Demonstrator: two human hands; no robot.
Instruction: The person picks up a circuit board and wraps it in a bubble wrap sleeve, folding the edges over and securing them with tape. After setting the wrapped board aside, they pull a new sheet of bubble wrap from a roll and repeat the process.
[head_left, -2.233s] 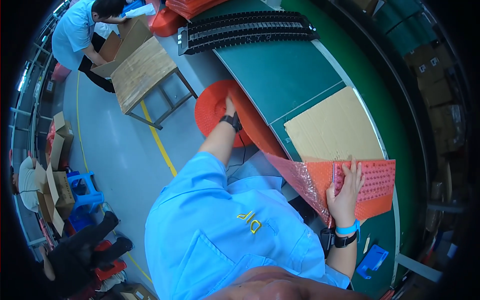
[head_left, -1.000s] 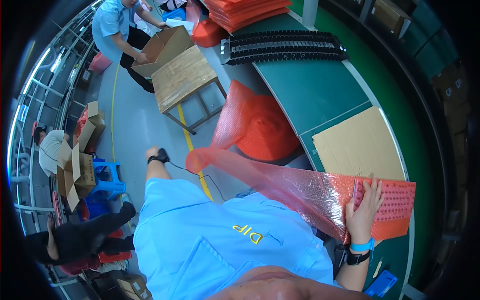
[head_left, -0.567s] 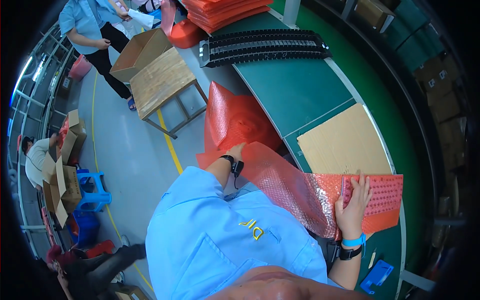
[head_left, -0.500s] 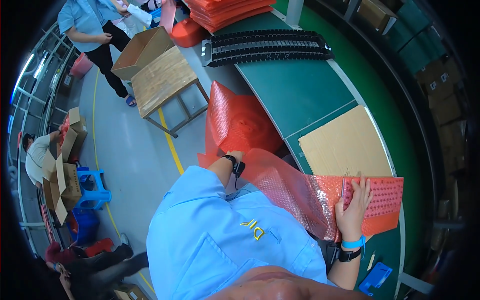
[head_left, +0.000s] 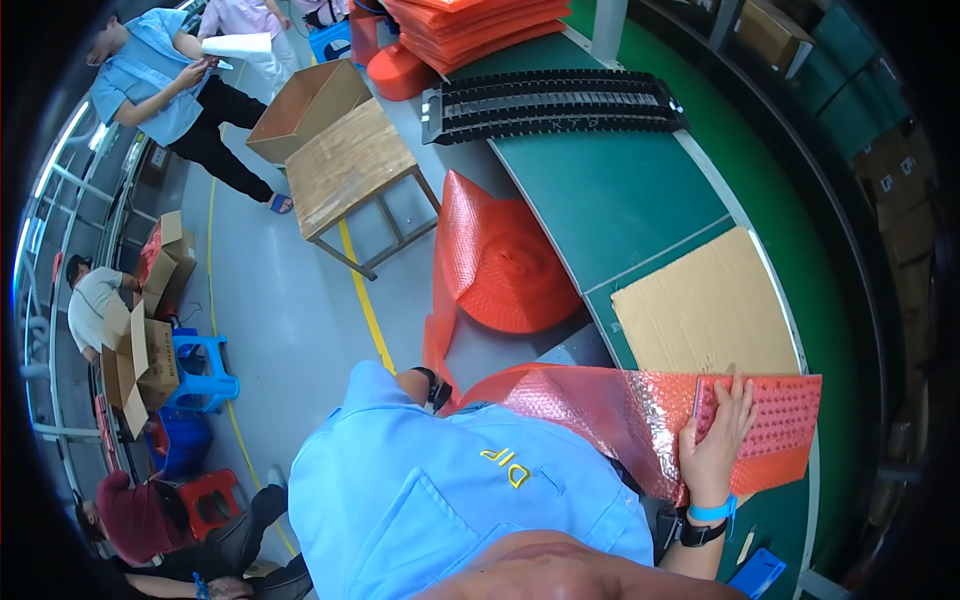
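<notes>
My right hand (head_left: 715, 440) lies on a flat pink panel (head_left: 780, 412) with rows of small round marks, its fingers spread. The panel rests on a strip of red bubble wrap (head_left: 560, 400) at the right end, on the green table (head_left: 600, 190). This strip runs left across the front of my body. My left wrist, with a black band, shows at the left of my chest; its hand is hidden, so its fingers cannot be made out. A big roll of red bubble wrap (head_left: 515, 275) stands on the floor beyond the strip.
A cardboard sheet (head_left: 705, 310) and a long black ribbed tray (head_left: 555, 105) lie on the table, with stacked red sheets (head_left: 480, 30) behind. On the floor left stand a wooden-topped table (head_left: 350, 165) and a blue stool (head_left: 205, 370). Several people are on the left.
My left hand has drawn back from the roll toward my body and out of sight, and the wrap strip has shifted with it. My right hand stays on the panel.
</notes>
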